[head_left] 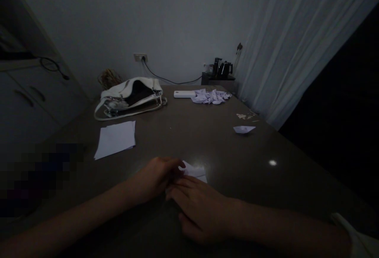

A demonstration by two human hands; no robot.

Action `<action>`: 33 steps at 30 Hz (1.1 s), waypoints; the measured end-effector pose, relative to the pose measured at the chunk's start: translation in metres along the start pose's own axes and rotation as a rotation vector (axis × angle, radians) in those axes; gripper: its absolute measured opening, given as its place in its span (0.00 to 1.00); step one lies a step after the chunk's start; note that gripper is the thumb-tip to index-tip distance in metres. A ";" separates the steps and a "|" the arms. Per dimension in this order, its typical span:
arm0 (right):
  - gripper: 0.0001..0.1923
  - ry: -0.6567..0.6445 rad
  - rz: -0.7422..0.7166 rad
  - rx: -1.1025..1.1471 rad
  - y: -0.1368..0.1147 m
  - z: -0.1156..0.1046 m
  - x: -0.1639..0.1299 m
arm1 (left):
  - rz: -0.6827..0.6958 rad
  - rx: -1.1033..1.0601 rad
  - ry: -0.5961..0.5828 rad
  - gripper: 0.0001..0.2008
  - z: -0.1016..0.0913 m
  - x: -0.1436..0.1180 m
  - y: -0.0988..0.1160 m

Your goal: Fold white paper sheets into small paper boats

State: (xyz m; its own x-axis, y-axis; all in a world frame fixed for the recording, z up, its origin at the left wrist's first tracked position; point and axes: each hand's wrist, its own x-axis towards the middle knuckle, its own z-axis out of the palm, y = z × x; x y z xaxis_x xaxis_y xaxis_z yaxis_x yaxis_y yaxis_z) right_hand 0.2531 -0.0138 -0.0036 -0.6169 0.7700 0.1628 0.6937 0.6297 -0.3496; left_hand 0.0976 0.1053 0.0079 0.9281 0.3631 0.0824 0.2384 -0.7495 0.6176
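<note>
A small folded piece of white paper [195, 171] lies on the dark table [183, 131] close to me. My left hand [156, 177] pinches its left edge with the fingertips. My right hand [201, 206] lies flat on the table just below it, fingers pressing on the paper's lower part. Much of the paper is hidden under both hands.
A stack of white sheets [116, 138] lies at the left. Behind it rests a white handbag [130, 96]. At the far side are a pile of folded paper pieces [211, 96] and a white phone [183, 94]. One folded paper boat [244, 129] sits at the right. A curtain hangs right.
</note>
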 end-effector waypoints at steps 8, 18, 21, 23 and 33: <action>0.15 0.098 0.116 0.084 0.007 -0.013 -0.004 | 0.093 0.097 0.053 0.14 -0.004 0.002 0.003; 0.11 0.085 0.286 -0.136 0.018 -0.032 -0.009 | 0.188 0.202 -0.003 0.08 0.002 0.000 0.006; 0.08 0.128 0.400 -0.208 0.028 -0.036 -0.011 | 0.178 0.203 -0.031 0.10 0.003 0.000 0.004; 0.06 0.164 0.434 -0.238 0.034 -0.035 -0.012 | 0.176 0.161 -0.048 0.12 0.001 -0.001 0.001; 0.04 0.218 0.411 -0.251 0.055 -0.027 -0.009 | 0.236 0.177 -0.155 0.16 0.004 -0.005 0.009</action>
State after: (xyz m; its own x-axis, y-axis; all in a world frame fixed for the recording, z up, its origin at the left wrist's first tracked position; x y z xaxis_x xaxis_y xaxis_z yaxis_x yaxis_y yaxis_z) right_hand 0.3071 0.0167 0.0008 -0.2026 0.9451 0.2565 0.9462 0.2565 -0.1975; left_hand 0.0966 0.0946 0.0104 0.9929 0.0897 0.0783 0.0451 -0.8923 0.4492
